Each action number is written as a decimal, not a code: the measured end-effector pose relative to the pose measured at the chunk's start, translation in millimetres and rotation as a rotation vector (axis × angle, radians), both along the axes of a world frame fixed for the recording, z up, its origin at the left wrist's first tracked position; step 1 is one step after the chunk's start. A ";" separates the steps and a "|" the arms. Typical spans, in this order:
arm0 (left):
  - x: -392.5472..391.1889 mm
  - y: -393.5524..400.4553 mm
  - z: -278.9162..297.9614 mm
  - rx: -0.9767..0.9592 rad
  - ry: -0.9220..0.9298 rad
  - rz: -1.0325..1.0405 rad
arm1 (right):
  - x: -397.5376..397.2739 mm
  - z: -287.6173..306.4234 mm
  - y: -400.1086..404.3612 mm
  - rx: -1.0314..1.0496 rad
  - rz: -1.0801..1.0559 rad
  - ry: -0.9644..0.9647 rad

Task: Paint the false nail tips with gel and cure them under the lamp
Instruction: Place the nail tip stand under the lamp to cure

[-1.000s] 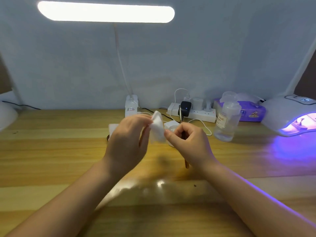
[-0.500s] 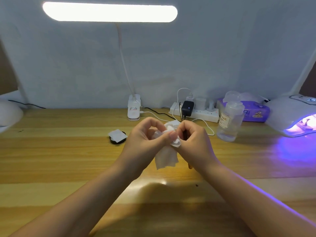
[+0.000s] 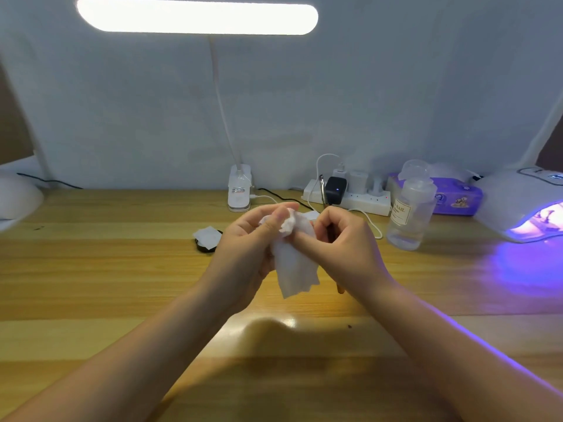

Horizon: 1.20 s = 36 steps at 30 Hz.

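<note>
Hands meet over the desk now, closer than a second ago: then the left hand held the wipe up flat and apart from the right; since then the wipe has dropped and bunched, pinched at its top between the left thumb and fingers while its loose end hangs down between the palms. The right hand grips a thin stick, likely the brush, in curled fingers, its wooden end poking out below the wrist; its forefinger presses into the wipe. I judge this to be cleaning the brush tip or a finger, a pause between coats and not painting itself. The brush tip is hidden in the folds, so I cannot tell whether it is clean. The tips seem to lie inside the curing lamp at far right, glowing violet, too blurred to count. A clear bottle stands between hands and lamp.
</note>
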<state>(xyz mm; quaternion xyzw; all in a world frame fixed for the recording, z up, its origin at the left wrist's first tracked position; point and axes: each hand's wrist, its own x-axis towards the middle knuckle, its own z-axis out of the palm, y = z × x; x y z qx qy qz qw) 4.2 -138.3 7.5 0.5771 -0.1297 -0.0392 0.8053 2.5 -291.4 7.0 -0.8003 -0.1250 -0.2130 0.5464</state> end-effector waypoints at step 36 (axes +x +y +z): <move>-3.2 -10.1 -2.1 0.472 -0.209 0.092 | 10.3 -5.4 -9.2 -0.125 -0.009 0.049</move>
